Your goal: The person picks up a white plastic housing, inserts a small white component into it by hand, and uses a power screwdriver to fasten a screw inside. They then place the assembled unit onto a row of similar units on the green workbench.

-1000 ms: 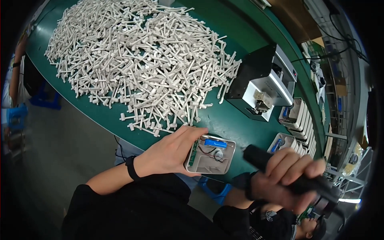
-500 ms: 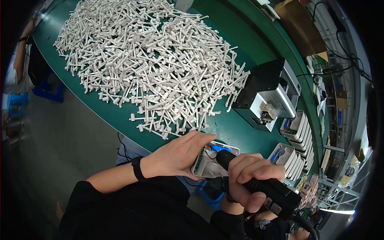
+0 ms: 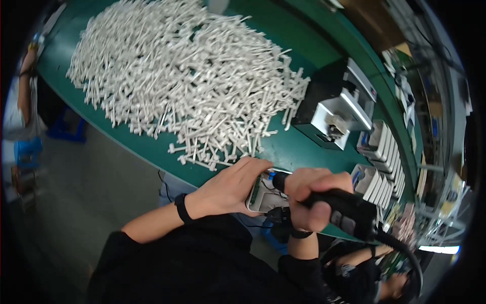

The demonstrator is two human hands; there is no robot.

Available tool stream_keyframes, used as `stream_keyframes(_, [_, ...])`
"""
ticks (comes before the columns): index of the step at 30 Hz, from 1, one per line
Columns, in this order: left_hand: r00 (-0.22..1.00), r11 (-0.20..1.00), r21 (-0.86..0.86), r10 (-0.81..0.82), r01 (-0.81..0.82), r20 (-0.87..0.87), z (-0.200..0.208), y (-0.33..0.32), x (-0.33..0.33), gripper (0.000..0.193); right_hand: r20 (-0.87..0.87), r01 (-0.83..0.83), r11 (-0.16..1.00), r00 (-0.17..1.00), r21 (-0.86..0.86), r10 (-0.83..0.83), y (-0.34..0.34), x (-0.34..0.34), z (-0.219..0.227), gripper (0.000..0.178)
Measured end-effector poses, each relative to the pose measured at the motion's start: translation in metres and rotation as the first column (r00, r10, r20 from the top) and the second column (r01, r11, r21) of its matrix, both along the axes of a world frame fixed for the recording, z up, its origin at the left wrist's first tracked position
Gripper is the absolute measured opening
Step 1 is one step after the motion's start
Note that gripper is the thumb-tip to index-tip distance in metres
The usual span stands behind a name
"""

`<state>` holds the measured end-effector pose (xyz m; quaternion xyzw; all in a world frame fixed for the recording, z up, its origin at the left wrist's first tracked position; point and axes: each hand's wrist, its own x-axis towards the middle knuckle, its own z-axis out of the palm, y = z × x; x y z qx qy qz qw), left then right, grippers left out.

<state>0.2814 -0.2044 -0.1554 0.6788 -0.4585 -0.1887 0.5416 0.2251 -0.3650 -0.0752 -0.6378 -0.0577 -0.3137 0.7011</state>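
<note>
My left hand is closed around the left side of an open white plastic housing, its fingers at the far edge. Inside the housing are a green circuit board, thin dark wires and a blue part. A black electric screwdriver with a thick cord is gripped in my right hand. Its nose end lies over the far right of the housing, beside the blue part. The bit itself is hidden, so contact cannot be told. A black plug-like piece sits by the housing's near edge.
A large pile of white plastic hammer-shaped parts covers the green table. To the right stand a black-and-silver machine and stacked white housings. Other people are at the far left and lower right.
The screwdriver's nose has moved away from me and slightly left, from above the middle of the housing to beside the blue part. The whole view has shifted, with some blur.
</note>
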Motion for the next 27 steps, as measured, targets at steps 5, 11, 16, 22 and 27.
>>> stream_keyframes(5, [0.999,1.0,0.022,-0.003,0.003,0.038,0.004,-0.002,0.0,0.096,-0.058,-0.065,0.993,0.997,-0.103,0.059,-0.016,-0.011,0.005,0.05])
stream_keyframes(11, [0.985,0.992,-0.034,0.124,-0.121,0.121,0.019,-0.004,-0.016,0.09,0.399,0.194,0.979,0.894,0.07,-0.205,-0.069,-0.025,0.083,0.063])
stream_keyframes(16, [0.992,0.975,0.201,0.08,-0.098,0.097,0.034,-0.017,-0.015,0.076,-0.143,0.531,0.631,0.69,-0.565,-0.709,-0.173,0.003,0.076,0.043])
stream_keyframes(22, [0.928,0.998,-0.031,-0.055,0.046,-0.368,0.004,-0.049,0.0,0.066,0.019,0.49,0.649,0.806,-0.582,-0.592,-0.214,0.053,0.007,0.049])
stream_keyframes(27, [0.969,0.999,-0.027,-0.027,0.021,-0.245,0.011,-0.071,-0.033,0.069,0.038,0.539,0.466,0.681,-0.702,-0.731,-0.21,0.009,-0.005,0.049])
